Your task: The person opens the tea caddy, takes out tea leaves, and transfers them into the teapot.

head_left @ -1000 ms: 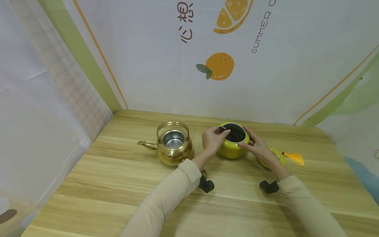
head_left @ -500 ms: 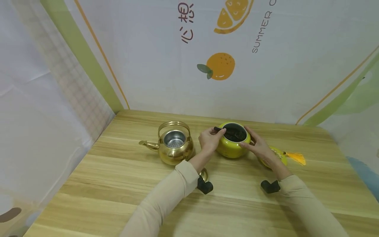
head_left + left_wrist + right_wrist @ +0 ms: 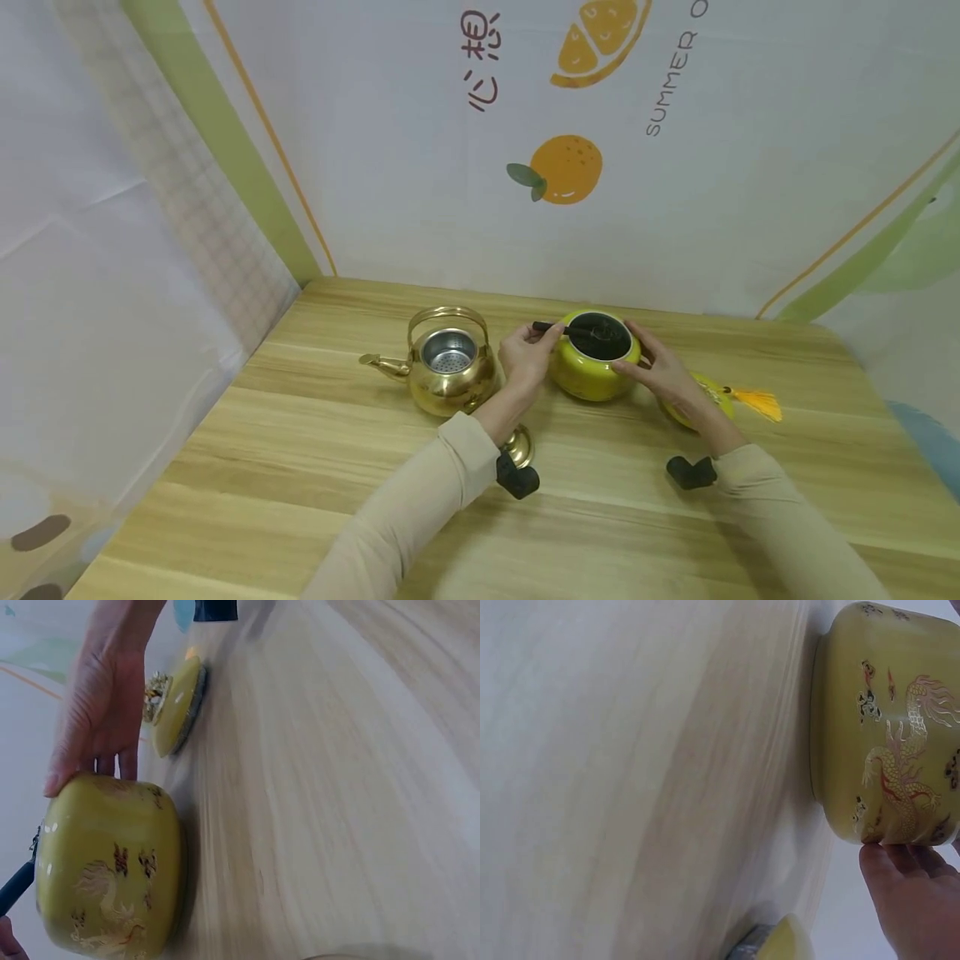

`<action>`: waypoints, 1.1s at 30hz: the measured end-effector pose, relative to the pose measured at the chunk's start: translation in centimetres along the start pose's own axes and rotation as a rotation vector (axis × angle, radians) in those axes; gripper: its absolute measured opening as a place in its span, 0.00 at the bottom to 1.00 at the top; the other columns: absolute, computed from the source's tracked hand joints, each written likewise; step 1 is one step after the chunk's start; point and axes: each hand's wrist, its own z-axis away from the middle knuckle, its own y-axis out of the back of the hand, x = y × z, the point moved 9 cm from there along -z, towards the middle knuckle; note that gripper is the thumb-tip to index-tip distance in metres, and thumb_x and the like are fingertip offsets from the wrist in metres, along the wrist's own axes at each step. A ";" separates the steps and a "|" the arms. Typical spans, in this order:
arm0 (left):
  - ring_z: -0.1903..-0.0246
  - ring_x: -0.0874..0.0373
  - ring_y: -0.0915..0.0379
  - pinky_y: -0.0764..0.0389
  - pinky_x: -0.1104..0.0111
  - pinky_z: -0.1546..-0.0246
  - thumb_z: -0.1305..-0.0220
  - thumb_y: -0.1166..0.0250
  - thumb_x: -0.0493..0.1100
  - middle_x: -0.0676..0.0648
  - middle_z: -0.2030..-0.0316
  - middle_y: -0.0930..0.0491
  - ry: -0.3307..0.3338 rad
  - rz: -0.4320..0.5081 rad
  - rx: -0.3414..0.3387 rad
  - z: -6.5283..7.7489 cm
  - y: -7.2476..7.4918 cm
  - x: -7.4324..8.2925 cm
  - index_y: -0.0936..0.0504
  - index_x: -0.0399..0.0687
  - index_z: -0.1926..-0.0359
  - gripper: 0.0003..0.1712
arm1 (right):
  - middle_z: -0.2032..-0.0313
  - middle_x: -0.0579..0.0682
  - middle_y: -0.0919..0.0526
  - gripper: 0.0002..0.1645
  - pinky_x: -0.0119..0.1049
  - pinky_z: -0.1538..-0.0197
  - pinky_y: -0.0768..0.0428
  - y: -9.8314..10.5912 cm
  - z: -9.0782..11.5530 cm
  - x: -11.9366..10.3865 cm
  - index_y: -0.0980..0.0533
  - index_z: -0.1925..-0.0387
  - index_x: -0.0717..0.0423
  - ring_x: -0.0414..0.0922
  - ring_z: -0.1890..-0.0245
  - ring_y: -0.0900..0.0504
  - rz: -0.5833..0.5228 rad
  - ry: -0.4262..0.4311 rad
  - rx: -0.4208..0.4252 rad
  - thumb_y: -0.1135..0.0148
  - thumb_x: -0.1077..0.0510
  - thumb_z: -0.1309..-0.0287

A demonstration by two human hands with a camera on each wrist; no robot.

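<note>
My left hand (image 3: 525, 356) pinches the dark handle of a slim black scoop (image 3: 551, 327) at the left rim of a round yellow jar (image 3: 588, 379). The scoop's far end lies over the jar's mouth, among dark leafy bits. My right hand (image 3: 663, 375) grips the jar from the right, thumb at the front and fingers behind. In the right wrist view that hand (image 3: 919, 900) touches the side of the jar, which bears a dragon pattern. Left of the jar stands a gold kettle (image 3: 442, 392) without its lid, a perforated steel strainer (image 3: 450, 352) in its opening.
A yellow jar lid (image 3: 716, 396) with an orange tassel (image 3: 756, 404) lies right of the jar, partly behind my right wrist. The gold kettle lid (image 3: 521, 447) lies by my left wrist. A printed cloth (image 3: 420, 183) hangs behind the wooden table (image 3: 285, 467).
My left hand has drawn back leftward from the jar's mouth, and more of the scoop now shows. The right hand keeps its hold on the jar. The head view has shifted slightly.
</note>
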 end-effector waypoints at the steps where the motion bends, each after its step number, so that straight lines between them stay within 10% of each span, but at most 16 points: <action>1: 0.77 0.66 0.23 0.21 0.77 0.72 0.48 0.28 0.43 0.43 0.70 0.14 0.000 0.013 0.001 0.1 0.0 0.1 0.16 0.39 0.67 0.12 | 0.27 0.61 0.61 0.50 0.55 0.33 0.43 0.0 0.1 0.0 0.60 0.27 0.58 0.64 0.30 0.53 0.004 -0.005 -0.005 0.40 0.59 0.39; 11: 0.78 0.66 0.27 0.19 0.55 0.58 0.47 0.28 0.43 0.48 0.72 0.16 0.000 0.143 -0.055 1.4 0.3 1.1 0.16 0.39 0.66 0.12 | 0.27 0.60 0.61 0.51 0.54 0.32 0.46 0.0 0.2 -0.1 0.61 0.27 0.59 0.62 0.29 0.55 -0.009 -0.012 -0.009 0.40 0.58 0.39; 18: 0.77 0.65 0.27 0.24 0.73 0.69 0.47 0.29 0.46 0.55 0.78 0.20 0.001 0.128 -0.096 2.8 1.1 2.0 0.16 0.41 0.65 0.13 | 0.27 0.60 0.61 0.51 0.55 0.31 0.47 -0.1 0.4 -0.1 0.61 0.27 0.58 0.61 0.29 0.57 0.001 0.008 -0.003 0.39 0.58 0.39; 33: 0.74 0.63 0.25 0.27 0.73 0.64 0.47 0.29 0.49 0.55 0.75 0.19 -0.066 0.076 -0.143 5.4 5.6 4.3 0.16 0.43 0.62 0.16 | 0.30 0.63 0.48 0.46 0.57 0.30 0.48 0.9 1.9 -3.7 0.48 0.29 0.61 0.61 0.29 0.52 0.143 0.146 0.159 0.35 0.59 0.44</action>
